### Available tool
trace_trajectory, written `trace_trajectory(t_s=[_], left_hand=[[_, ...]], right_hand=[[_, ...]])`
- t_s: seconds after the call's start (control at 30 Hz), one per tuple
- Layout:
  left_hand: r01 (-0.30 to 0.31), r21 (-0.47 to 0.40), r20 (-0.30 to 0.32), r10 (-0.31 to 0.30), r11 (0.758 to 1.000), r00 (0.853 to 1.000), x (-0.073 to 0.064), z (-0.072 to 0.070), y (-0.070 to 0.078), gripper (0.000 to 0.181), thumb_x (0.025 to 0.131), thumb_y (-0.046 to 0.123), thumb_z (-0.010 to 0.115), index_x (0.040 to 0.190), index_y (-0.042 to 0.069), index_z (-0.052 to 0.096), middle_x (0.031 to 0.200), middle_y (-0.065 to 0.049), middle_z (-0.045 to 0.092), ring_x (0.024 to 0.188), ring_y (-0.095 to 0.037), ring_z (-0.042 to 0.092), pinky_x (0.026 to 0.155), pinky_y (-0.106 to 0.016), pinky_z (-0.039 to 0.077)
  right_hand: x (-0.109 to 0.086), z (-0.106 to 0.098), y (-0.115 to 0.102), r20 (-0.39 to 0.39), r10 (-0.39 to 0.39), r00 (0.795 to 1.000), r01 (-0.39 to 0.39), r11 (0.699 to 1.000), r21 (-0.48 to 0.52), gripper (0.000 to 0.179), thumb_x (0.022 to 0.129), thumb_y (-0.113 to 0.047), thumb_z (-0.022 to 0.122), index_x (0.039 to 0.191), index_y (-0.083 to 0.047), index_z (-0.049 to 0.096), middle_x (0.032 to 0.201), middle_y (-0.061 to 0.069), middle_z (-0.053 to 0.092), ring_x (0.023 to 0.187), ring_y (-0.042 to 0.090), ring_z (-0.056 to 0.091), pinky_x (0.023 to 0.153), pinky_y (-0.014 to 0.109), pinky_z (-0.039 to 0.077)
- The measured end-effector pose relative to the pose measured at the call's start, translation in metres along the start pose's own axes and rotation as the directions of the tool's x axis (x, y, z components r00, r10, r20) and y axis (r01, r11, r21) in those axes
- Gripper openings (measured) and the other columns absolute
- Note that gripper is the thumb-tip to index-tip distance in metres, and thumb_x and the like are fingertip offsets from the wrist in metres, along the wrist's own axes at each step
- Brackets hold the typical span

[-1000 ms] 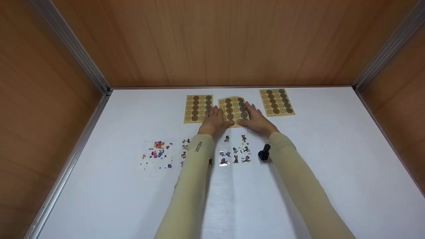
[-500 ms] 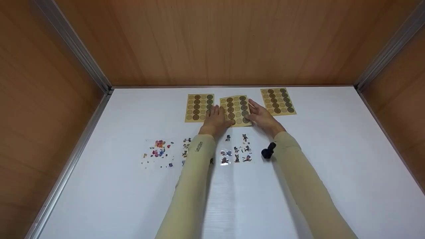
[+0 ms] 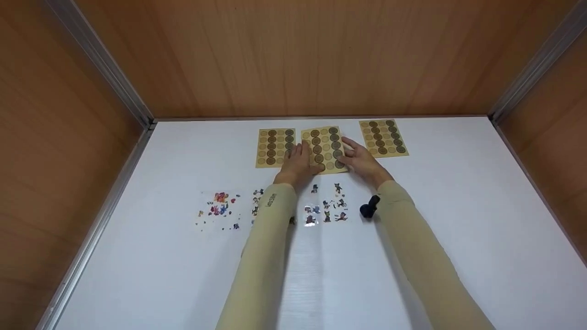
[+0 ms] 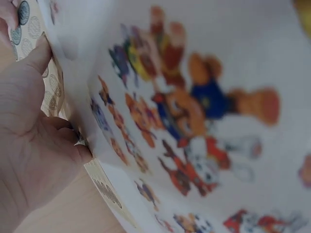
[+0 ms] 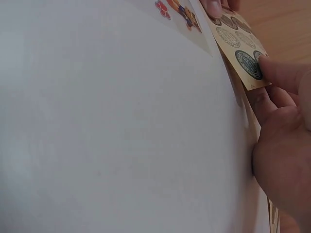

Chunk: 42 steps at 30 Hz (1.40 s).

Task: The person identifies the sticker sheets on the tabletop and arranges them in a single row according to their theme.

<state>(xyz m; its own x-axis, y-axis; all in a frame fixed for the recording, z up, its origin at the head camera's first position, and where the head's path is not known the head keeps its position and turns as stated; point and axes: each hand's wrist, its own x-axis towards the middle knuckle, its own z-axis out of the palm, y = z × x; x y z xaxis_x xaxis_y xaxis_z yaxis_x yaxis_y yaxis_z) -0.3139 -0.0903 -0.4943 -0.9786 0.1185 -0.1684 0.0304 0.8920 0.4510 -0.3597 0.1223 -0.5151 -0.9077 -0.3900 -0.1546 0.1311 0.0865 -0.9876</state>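
Note:
A tan sheet of round coin-like stickers lies near the back of the table, between my hands. My right hand pinches its lower right edge; the right wrist view shows the thumb on top and fingers beneath the sheet. My left hand rests with fingers along its left side and the thumb near its lower left corner. In the left wrist view that thumb touches the sheet's edge. A second such sheet lies to the left, partly under my left fingers. A third sheet lies at the right.
Clear sheets with small cartoon stickers lie nearer on the white table; my left sleeve covers some. More cartoon stickers lie between my forearms. A small black object is at my right sleeve. Wooden panels enclose the table.
My right hand has moved slightly right and now pinches the middle sheet's right edge. That sheet's upper part has shifted and tilted a little. The left hand stays nearly in place.

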Motion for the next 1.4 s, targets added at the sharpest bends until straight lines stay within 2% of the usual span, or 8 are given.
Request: trace_trajectory(t_s=[0.23,0.5,0.7,0.8,0.87,0.97,1.07,1.4], left_hand=[[0.069,-0.212,0.006,-0.069,0.975,0.998,0.002,0.002,0.003,0.098,0.097,0.043,0.066,0.165,0.017,0.000,0.168,-0.013,0.015,0.154,-0.034,0.010,0.125,-0.045,0.013],[-0.020,-0.316,-0.069,-0.002,0.949,0.998,0.006,-0.006,0.024,0.092,0.099,0.025,0.066,0.164,0.015,0.003,0.167,-0.011,0.023,0.152,-0.029,0.024,0.124,-0.041,0.019],[-0.083,-0.344,-0.134,0.039,0.935,0.990,0.006,-0.006,0.037,0.098,0.091,-0.005,0.068,0.164,0.013,0.006,0.162,-0.016,0.032,0.145,-0.028,0.038,0.121,-0.034,0.027],[-0.126,-0.442,-0.199,0.040,0.888,0.979,0.003,-0.007,0.041,0.106,0.083,-0.015,0.067,0.164,0.011,0.005,0.162,-0.015,0.032,0.140,-0.025,0.043,0.120,-0.030,0.028],[-0.153,-0.533,-0.223,0.037,0.832,0.974,-0.001,-0.006,0.043,0.109,0.081,-0.017,0.068,0.164,0.011,0.003,0.161,-0.015,0.034,0.130,-0.024,0.054,0.112,-0.029,0.040],[-0.171,-0.661,-0.213,0.037,0.731,0.976,-0.009,-0.003,0.047,0.111,0.080,-0.020,0.066,0.164,0.013,0.002,0.155,-0.016,0.042,0.102,-0.020,0.066,0.089,-0.027,0.057],[-0.155,-0.725,-0.183,0.030,0.671,0.983,-0.017,0.001,0.054,0.108,0.083,-0.018,0.066,0.165,0.018,0.005,0.143,-0.015,0.050,0.088,-0.019,0.069,0.072,-0.027,0.061],[-0.101,-0.775,-0.088,0.051,0.623,0.995,-0.044,0.010,0.079,0.100,0.092,-0.008,0.066,0.164,0.017,0.001,0.125,-0.008,0.056,0.084,-0.016,0.071,0.069,-0.028,0.062]], right_hand=[[0.002,0.004,0.005,-0.061,0.041,0.997,-0.042,0.999,-0.014,0.071,0.102,0.001,0.054,0.163,-0.019,0.023,0.138,0.017,0.061,0.117,0.025,0.065,0.100,0.031,0.050],[0.002,-0.007,0.005,-0.133,-0.010,0.991,0.015,0.999,0.035,0.070,0.103,-0.001,0.055,0.162,-0.021,0.024,0.138,0.019,0.061,0.117,0.024,0.065,0.102,0.034,0.050],[-0.012,-0.021,-0.001,-0.067,-0.079,0.995,0.073,0.994,-0.084,0.074,0.102,0.003,0.053,0.164,-0.016,0.016,0.134,0.029,0.059,0.111,0.023,0.066,0.097,0.029,0.052],[-0.019,-0.027,-0.012,-0.068,-0.137,0.988,0.128,0.983,-0.134,0.075,0.102,0.002,0.055,0.164,-0.015,0.017,0.132,0.030,0.060,0.104,0.022,0.068,0.087,0.030,0.058],[-0.024,-0.030,-0.019,-0.080,-0.154,0.985,0.142,0.980,-0.138,0.075,0.102,0.001,0.056,0.163,-0.018,0.019,0.131,0.028,0.061,0.101,0.020,0.068,0.083,0.029,0.058],[-0.036,-0.033,-0.024,-0.085,-0.159,0.984,0.147,0.980,-0.133,0.076,0.101,0.001,0.058,0.163,-0.021,0.021,0.134,0.025,0.060,0.104,0.021,0.067,0.084,0.029,0.058],[-0.052,-0.037,-0.027,-0.072,-0.159,0.985,0.149,0.981,-0.124,0.076,0.101,-0.001,0.060,0.163,-0.024,0.022,0.139,0.022,0.057,0.109,0.024,0.064,0.086,0.030,0.058],[-0.110,-0.062,-0.039,-0.020,-0.125,0.992,0.120,0.977,-0.178,0.074,0.101,-0.018,0.065,0.162,-0.027,0.024,0.123,0.018,0.055,0.103,0.025,0.068,0.081,0.034,0.061]])
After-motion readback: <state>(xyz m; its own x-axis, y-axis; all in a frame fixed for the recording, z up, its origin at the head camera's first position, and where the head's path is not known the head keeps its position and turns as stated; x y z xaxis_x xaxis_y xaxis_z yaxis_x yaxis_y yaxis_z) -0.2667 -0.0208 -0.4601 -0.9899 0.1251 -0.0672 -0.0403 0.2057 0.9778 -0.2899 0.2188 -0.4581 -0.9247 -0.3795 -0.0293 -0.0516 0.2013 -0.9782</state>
